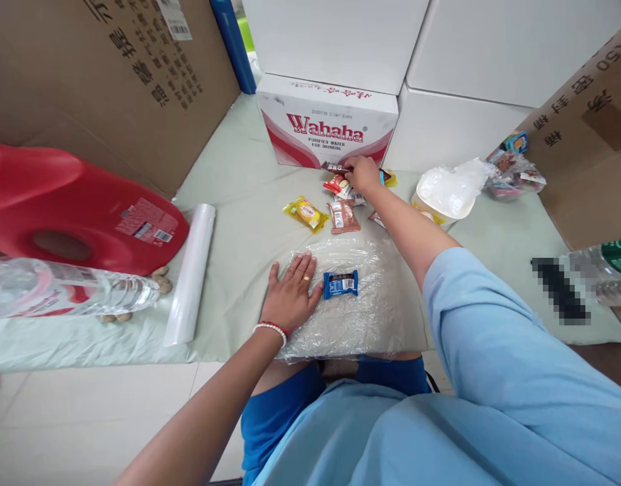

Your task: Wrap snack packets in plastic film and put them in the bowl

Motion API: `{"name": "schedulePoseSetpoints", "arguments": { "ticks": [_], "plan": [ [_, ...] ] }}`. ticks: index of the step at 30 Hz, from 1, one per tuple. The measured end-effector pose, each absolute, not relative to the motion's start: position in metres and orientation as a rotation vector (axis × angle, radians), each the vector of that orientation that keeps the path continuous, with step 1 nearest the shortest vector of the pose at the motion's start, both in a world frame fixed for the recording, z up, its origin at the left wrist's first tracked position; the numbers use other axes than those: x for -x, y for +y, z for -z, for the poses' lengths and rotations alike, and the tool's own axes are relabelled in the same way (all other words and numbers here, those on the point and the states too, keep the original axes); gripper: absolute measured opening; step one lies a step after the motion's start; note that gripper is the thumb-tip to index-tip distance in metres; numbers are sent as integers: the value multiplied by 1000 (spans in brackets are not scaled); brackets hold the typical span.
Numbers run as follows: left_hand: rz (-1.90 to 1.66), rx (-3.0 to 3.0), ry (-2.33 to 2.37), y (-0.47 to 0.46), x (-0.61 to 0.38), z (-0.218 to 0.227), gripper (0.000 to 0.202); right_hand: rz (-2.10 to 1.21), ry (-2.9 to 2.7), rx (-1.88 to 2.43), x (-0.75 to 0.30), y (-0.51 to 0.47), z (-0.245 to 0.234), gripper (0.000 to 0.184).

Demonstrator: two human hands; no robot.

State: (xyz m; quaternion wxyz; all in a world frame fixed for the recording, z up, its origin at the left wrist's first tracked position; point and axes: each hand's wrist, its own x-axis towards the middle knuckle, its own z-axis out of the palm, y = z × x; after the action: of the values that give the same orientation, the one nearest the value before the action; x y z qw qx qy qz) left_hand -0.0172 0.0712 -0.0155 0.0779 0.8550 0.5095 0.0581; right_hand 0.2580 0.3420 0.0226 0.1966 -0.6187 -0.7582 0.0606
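The left hand (293,293) lies flat with fingers spread on the film (376,317), likely pinning it smooth, a blue packet (341,284) just beside its thumb, while the right hand (362,174) curls over loose packets (343,216), grip unclear.

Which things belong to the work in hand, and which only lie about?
In use: left hand flat on clear plastic sheet; blue snack packet; right hand on small snack packets.
Lying about: red plastic jug; clear water bottle; white Wahaha carton.
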Motion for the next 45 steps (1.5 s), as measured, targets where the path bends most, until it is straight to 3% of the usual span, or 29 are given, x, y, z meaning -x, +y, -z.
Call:
{"name": "schedulePoseSetpoints", "arguments": {
  "ticks": [10, 16, 20, 24, 30, 37, 45],
  "plan": [
    [-207, -2531, 1516, 71, 17, 16, 66, -207, -2099, 1487, -270, 164, -34, 46],
    [-210, -2531, 1511, 70, 17, 16, 66, -597, -1470, 1906, -350, 89, -10, 47],
    [-213, -2528, 1518, 71, 16, 16, 66, -318, -1597, 2147, -383, 67, 1, 43],
    [-223, -2530, 1517, 71, 16, 16, 66, -174, -1824, 2110, -377, 61, 5, 57],
    [-227, -2514, 1534, 71, 15, 16, 66, -204, -1756, 2185, -366, 65, 6, 51],
    [-225, -2521, 1526, 71, 15, 15, 66, -610, -1611, 1825, -360, 84, -18, 49],
    [-218, -2534, 1528, 71, 16, 16, 66, -305, -2241, 1734, -314, 184, -33, 38]
  ]
}}
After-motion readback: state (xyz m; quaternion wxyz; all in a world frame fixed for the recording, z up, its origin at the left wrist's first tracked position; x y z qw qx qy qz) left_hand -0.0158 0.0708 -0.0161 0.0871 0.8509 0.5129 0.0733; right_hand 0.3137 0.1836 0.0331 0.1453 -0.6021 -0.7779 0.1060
